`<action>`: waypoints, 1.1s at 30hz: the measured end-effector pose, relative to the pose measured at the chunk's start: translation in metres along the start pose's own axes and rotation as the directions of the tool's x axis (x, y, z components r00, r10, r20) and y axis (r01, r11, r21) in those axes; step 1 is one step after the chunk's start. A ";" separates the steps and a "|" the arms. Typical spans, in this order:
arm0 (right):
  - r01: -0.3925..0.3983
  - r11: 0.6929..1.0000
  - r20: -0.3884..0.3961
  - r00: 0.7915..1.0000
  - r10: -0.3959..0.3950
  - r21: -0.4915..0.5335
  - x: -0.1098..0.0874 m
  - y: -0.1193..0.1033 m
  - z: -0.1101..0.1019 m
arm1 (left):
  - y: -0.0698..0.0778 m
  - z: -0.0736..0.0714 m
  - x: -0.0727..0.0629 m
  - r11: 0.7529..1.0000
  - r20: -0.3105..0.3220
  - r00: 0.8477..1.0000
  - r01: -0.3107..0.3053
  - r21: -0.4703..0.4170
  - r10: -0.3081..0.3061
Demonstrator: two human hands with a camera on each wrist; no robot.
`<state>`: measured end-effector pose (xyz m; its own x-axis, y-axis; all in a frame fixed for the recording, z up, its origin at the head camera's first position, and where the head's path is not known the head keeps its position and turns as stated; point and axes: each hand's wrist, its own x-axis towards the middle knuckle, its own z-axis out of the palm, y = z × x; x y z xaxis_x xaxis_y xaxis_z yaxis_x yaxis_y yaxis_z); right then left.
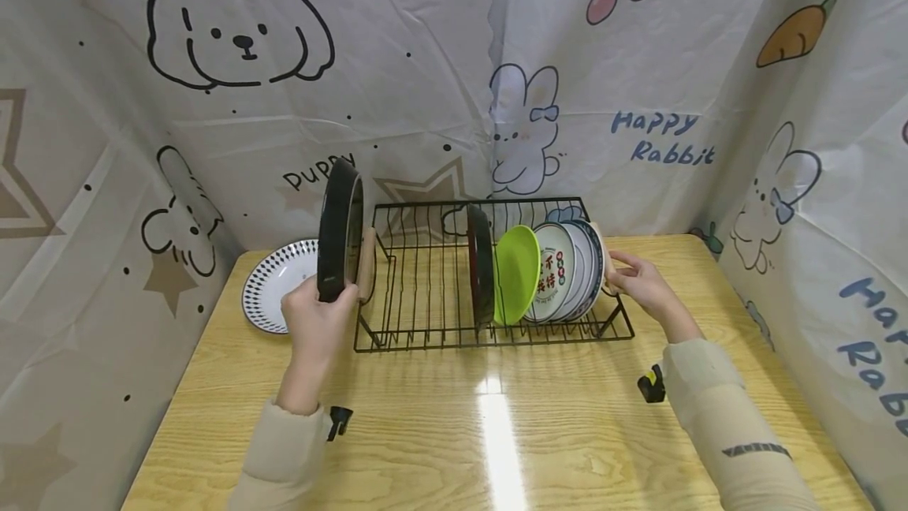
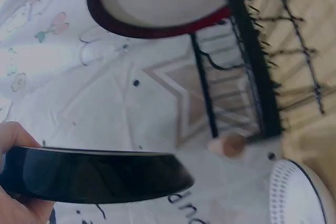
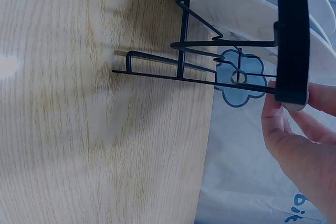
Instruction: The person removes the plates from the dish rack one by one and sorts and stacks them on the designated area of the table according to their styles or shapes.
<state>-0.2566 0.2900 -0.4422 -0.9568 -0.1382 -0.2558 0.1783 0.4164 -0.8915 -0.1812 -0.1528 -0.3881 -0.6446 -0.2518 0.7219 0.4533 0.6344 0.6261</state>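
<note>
My left hand (image 1: 321, 323) pinches the lower edge of a black plate (image 1: 333, 235), held upright in the air beside the left end of a black wire dish rack (image 1: 426, 348). In the left wrist view this plate (image 2: 100, 177) appears edge-on with a pale rim. At the rack's right end, my right hand (image 1: 644, 284) grips the end handle (image 1: 602, 252), thumb and fingers on opposite sides of it in the right wrist view. Upright in the rack stand a dark plate (image 1: 481, 270), a lime-green plate (image 1: 518, 274), a white plate with red characters (image 1: 553, 274) and further plates behind it.
A white plate with a black diamond-patterned rim (image 1: 258, 290) lies on the wooden table (image 1: 426, 432), left of the rack. The rack's left wooden handle (image 1: 366, 266) is close to the raised plate. Printed cloth (image 1: 426, 61) hangs behind and at both sides.
</note>
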 end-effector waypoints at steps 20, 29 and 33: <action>0.002 1.000 0.000 1.000 -0.002 0.002 0.001 0.001 -0.001 | -0.054 -0.049 -0.045 0.919 0.109 0.967 -0.254 0.301 0.231; -0.019 1.000 -0.001 1.000 0.019 0.020 0.001 -0.001 0.001 | -0.076 -0.080 -0.068 0.869 0.250 0.943 -0.306 0.389 0.220; -0.013 1.000 -0.001 1.000 0.013 0.019 0.000 -0.001 0.000 | -0.087 -0.092 -0.081 0.852 0.290 0.933 -0.322 0.412 0.212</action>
<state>-0.2570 0.2890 -0.4412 -0.9545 -0.1318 -0.2674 0.1954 0.4006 -0.8952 -0.1117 -0.2554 -0.4739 -0.6842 0.1116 0.7207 0.3400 0.9231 0.1799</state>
